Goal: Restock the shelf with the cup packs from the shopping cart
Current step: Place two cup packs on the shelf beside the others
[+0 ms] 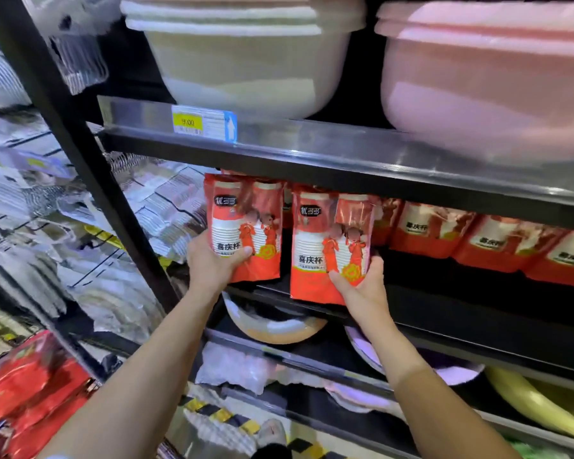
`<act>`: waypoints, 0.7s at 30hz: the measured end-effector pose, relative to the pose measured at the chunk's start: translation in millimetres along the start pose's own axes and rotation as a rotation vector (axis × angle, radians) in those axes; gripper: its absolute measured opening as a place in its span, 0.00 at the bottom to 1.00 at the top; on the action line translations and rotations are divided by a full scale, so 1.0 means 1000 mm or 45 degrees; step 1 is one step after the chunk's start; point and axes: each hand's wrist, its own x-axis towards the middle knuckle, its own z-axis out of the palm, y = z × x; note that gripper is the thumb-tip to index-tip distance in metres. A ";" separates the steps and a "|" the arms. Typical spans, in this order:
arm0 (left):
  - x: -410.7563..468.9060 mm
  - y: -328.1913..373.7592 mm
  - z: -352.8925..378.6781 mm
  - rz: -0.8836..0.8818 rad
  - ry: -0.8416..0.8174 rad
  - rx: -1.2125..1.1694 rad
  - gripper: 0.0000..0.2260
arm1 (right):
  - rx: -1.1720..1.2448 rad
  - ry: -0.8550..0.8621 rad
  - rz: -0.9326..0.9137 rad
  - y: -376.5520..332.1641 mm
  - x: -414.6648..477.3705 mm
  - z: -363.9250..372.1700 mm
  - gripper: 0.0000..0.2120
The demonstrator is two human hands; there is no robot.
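Observation:
Two red cup packs stand upright at the front edge of the middle shelf (444, 293). My left hand (209, 260) grips the left pack (246, 220) at its lower left, thumb across the front. My right hand (362, 283) grips the right pack (328, 240) at its lower right corner. Several more red cup packs (478, 240) lie in a row further right on the same shelf. At the bottom left, more red packs (30, 392) fill the shopping cart.
Above, a white basin (246, 61) and a pink basin (484, 77) sit on the upper shelf behind a price tag (203, 122). A black upright post (90, 180) borders the shelf on the left. Lower shelves hold bowls (272, 326) and a yellow item (537, 402).

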 end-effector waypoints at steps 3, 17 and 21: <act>0.017 -0.004 0.010 0.047 -0.026 0.074 0.21 | -0.039 0.023 0.024 0.006 0.018 0.013 0.26; 0.080 -0.037 0.026 -0.227 -0.021 0.141 0.34 | -0.254 0.065 -0.032 -0.001 0.074 0.058 0.50; 0.101 -0.057 0.033 -0.227 0.058 0.164 0.45 | -0.188 0.100 -0.023 -0.003 0.088 0.070 0.44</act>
